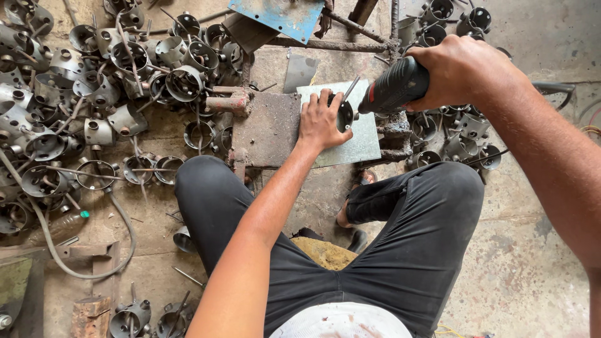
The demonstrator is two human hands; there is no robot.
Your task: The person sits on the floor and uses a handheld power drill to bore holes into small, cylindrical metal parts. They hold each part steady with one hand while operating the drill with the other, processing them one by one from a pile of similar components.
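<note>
My left hand presses a small round metal cup down onto a grey metal plate that lies on a low rusty stand. A thin metal rod sticks up from the cup beside my fingers. My right hand grips a dark power tool with a red band at its nose. The tool points left and down toward the cup, close to it. My knees in black trousers sit just below the plate.
A large heap of round metal cups with rods covers the floor at left. More cups lie right of the stand. A blue metal sheet rests at the top, a grey hose curls at lower left, and a plastic bottle lies there.
</note>
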